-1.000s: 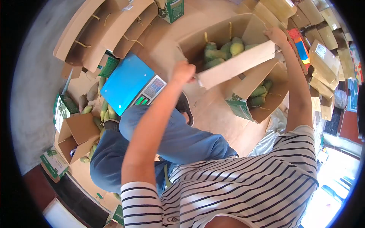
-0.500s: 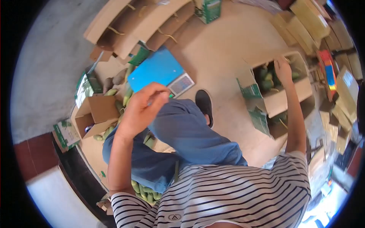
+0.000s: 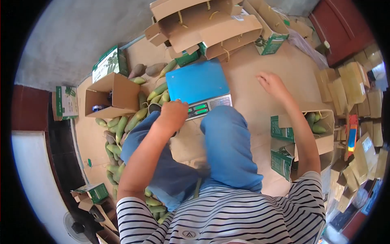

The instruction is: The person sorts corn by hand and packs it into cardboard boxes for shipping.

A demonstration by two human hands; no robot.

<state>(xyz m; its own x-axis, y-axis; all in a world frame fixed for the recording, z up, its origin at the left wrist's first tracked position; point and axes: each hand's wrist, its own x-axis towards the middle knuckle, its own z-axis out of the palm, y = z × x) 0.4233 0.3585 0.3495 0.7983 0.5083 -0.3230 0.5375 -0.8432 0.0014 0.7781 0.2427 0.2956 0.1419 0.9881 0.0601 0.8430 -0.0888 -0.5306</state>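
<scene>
My left hand [image 3: 174,114] is closed, at the front left corner of a digital scale with a blue platform [image 3: 198,81]; no object shows in its fingers. The scale's display [image 3: 201,108] is lit green. My right hand [image 3: 273,84] is loosely curled above the cardboard floor, right of the scale, with nothing visible in it. Below my right forearm stands an open carton [image 3: 325,142] holding green, rounded produce [image 3: 318,128]. Long green vegetables [image 3: 122,129] lie heaped left of my legs, and brownish tubers [image 3: 156,69] lie beyond them.
Several open cartons with yellow cord handles [image 3: 231,34] stand behind the scale. A small open carton [image 3: 118,95] is at the left among the vegetables. Stacked folded cartons [image 3: 345,87] and a red and blue item [image 3: 352,134] line the right side. A grey wall [image 3: 73,44] rises behind.
My right hand has come out of the carton at right and moved left over the floor. My left hand has closed and is now lower beside the scale. The camera view has shifted.
</scene>
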